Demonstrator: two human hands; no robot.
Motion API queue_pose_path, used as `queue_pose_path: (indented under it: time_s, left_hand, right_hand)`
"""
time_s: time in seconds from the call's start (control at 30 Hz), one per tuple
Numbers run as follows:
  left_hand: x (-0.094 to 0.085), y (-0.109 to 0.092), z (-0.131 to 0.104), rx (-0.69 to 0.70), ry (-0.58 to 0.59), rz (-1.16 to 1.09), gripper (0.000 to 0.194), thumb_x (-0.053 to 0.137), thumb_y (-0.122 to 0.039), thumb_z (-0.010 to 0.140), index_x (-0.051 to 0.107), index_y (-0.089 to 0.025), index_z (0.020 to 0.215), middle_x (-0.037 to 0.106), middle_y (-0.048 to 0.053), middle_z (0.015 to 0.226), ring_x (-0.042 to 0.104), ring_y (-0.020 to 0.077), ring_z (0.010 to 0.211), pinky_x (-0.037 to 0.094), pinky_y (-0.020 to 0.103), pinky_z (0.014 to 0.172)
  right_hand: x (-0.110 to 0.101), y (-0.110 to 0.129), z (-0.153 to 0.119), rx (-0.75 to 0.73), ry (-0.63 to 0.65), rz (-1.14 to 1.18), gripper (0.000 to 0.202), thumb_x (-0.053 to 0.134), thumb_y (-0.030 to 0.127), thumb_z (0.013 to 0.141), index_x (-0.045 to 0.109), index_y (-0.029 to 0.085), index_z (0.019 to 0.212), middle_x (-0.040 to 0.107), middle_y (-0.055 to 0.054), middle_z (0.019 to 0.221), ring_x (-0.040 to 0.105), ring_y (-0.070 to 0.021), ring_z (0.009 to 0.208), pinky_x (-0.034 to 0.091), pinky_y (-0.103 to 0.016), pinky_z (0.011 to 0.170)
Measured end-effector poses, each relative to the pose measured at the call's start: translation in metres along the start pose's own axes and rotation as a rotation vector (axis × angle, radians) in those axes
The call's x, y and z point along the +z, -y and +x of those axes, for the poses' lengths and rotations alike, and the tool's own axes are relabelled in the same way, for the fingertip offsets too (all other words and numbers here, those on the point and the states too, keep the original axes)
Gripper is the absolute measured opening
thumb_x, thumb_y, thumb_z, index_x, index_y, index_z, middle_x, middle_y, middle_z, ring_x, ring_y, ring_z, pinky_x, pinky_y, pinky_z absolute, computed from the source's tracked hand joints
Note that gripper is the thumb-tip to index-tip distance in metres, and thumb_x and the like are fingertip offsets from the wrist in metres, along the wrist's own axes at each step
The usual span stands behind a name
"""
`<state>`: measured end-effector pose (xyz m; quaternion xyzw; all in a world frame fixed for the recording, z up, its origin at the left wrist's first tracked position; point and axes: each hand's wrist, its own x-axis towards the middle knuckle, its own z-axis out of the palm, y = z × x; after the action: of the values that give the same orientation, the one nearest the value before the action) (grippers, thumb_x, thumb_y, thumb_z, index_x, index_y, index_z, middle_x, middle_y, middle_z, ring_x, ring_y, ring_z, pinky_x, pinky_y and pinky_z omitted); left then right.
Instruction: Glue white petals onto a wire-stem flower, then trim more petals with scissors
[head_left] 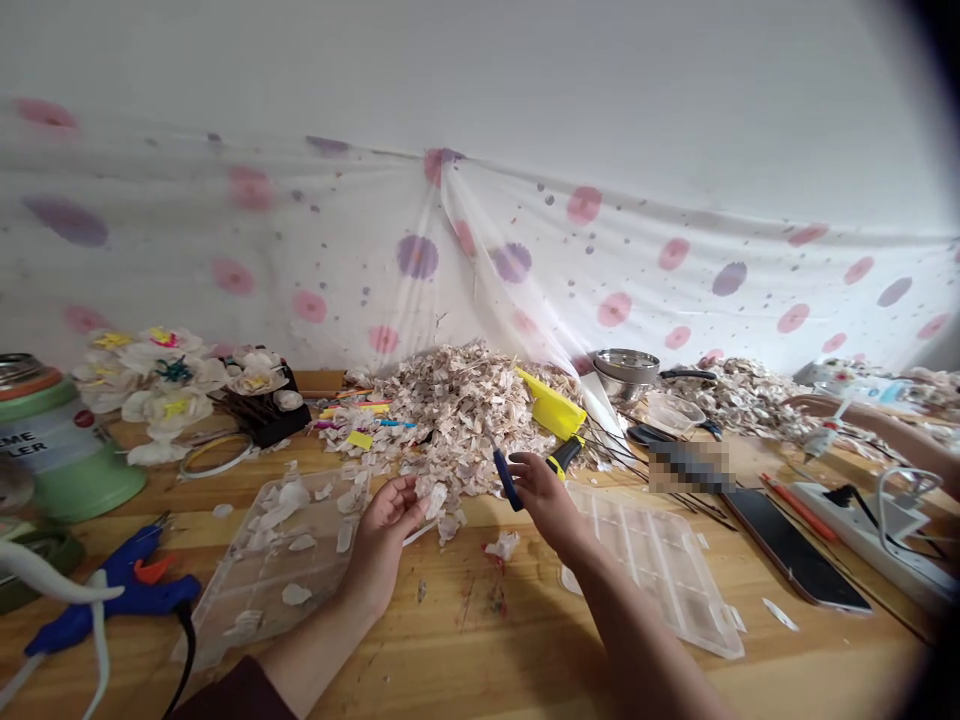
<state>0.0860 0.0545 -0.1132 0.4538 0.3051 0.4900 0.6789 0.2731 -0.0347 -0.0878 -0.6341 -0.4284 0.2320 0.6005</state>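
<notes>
From my remote seat, my left hand (388,528) pinches a pale flake (435,500); my right hand (546,500) holds a blue-handled tool (507,480) — beyond both lies a flake heap (465,400), with an open-topped compartment tray (660,560) beside my right forearm.

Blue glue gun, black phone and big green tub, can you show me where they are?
Blue glue gun (154,592): head view, on its blue body.
Black phone (799,550): head view, on its dark screen.
Green tub (97,486): head view, on its green side.
</notes>
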Motion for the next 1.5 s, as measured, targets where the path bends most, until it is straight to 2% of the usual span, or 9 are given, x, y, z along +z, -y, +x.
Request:
queue_pose_path:
  time_s: [0.13, 0.3, 0.43, 0.6, 0.8, 1.07, 1.27, 1.37, 1.5]
  left_hand:
    - [0.002, -0.002, -0.001, 0.004, 0.015, -0.022, 0.038, 0.082, -0.023, 0.06, 0.067, -0.018, 0.094, 0.069, 0.001, 0.084, 0.062, 0.0166, 0.082, 0.047, 0.027, 0.078]
    - [0.004, -0.005, -0.006, -0.001, 0.032, -0.039, 0.041, 0.082, -0.021, 0.061, 0.065, -0.016, 0.098, 0.069, 0.001, 0.082, 0.061, 0.0162, 0.08, 0.047, 0.026, 0.076]
    - [0.007, -0.008, -0.009, -0.013, 0.073, -0.057, 0.04, 0.081, -0.022, 0.063, 0.063, -0.016, 0.098, 0.07, 0.004, 0.087, 0.061, 0.0173, 0.082, 0.048, 0.028, 0.077]
    - [0.007, -0.01, -0.009, -0.016, 0.081, -0.05, 0.043, 0.079, -0.022, 0.065, 0.061, -0.018, 0.104, 0.07, 0.003, 0.085, 0.061, 0.0172, 0.081, 0.047, 0.027, 0.073]
    - [0.003, -0.001, -0.005, -0.009, 0.078, 0.005, 0.038, 0.076, -0.02, 0.068, 0.062, -0.018, 0.104, 0.068, 0.001, 0.082, 0.059, 0.0149, 0.078, 0.045, 0.025, 0.073]
    - [0.005, -0.001, -0.004, 0.007, 0.019, -0.016, 0.038, 0.077, -0.021, 0.069, 0.061, -0.019, 0.104, 0.065, -0.002, 0.082, 0.057, 0.0124, 0.077, 0.045, 0.022, 0.071]
    - [0.01, -0.005, -0.012, -0.009, 0.015, -0.097, 0.042, 0.079, -0.023, 0.068, 0.06, -0.021, 0.105, 0.064, -0.002, 0.081, 0.06, 0.013, 0.073, 0.047, 0.025, 0.068]
    - [0.016, -0.009, -0.016, -0.048, 0.018, -0.17, 0.046, 0.082, -0.023, 0.064, 0.06, -0.02, 0.104, 0.066, -0.002, 0.079, 0.061, 0.0139, 0.071, 0.048, 0.026, 0.068]
    - [0.022, -0.009, -0.019, -0.059, 0.035, -0.198, 0.05, 0.082, -0.022, 0.063, 0.06, -0.02, 0.108, 0.068, -0.001, 0.078, 0.061, 0.0141, 0.075, 0.046, 0.025, 0.072]
  right_hand:
    - [0.018, 0.0, -0.011, 0.004, 0.063, 0.229, 0.042, 0.066, 0.028, 0.073, 0.044, 0.021, 0.108, 0.067, -0.002, 0.083, 0.064, -0.016, 0.072, 0.05, -0.026, 0.062]
    - [0.033, -0.008, -0.015, 0.034, 0.15, 0.319, 0.045, 0.073, 0.049, 0.072, 0.043, 0.022, 0.092, 0.046, 0.012, 0.045, 0.043, -0.0085, 0.032, 0.034, -0.017, 0.033]
    - [0.035, -0.006, -0.026, 0.045, 0.252, 0.327, 0.052, 0.069, 0.064, 0.07, 0.045, 0.022, 0.087, 0.041, 0.013, 0.04, 0.034, -0.006, 0.028, 0.031, -0.016, 0.029]
    - [0.01, -0.001, -0.043, 0.005, 0.378, 0.237, 0.06, 0.076, 0.062, 0.064, 0.049, 0.02, 0.098, 0.052, 0.008, 0.056, 0.039, -0.005, 0.042, 0.031, -0.014, 0.038]
    - [-0.023, 0.0, -0.033, -0.069, 0.215, -0.004, 0.054, 0.071, 0.056, 0.07, 0.05, 0.019, 0.103, 0.052, 0.006, 0.056, 0.045, -0.0099, 0.047, 0.034, -0.019, 0.044]
    - [-0.005, 0.007, -0.056, -0.151, 0.339, -0.359, 0.032, 0.066, 0.036, 0.079, 0.051, 0.02, 0.102, 0.059, 0.003, 0.062, 0.052, -0.0135, 0.052, 0.035, -0.022, 0.048]
    - [0.004, -0.007, -0.056, -0.214, 0.257, -0.272, 0.032, 0.054, 0.028, 0.086, 0.049, 0.019, 0.117, 0.063, 0.0, 0.076, 0.057, -0.0141, 0.064, 0.046, -0.022, 0.06]
    - [0.003, -0.006, -0.054, -0.163, 0.293, -0.291, 0.034, 0.058, 0.024, 0.082, 0.055, 0.019, 0.115, 0.062, 0.001, 0.074, 0.054, -0.0135, 0.062, 0.044, -0.022, 0.058]
    - [0.002, 0.002, -0.054, -0.037, 0.314, -0.269, 0.026, 0.067, 0.026, 0.075, 0.057, 0.018, 0.098, 0.053, 0.004, 0.068, 0.047, -0.0126, 0.059, 0.039, -0.022, 0.055]
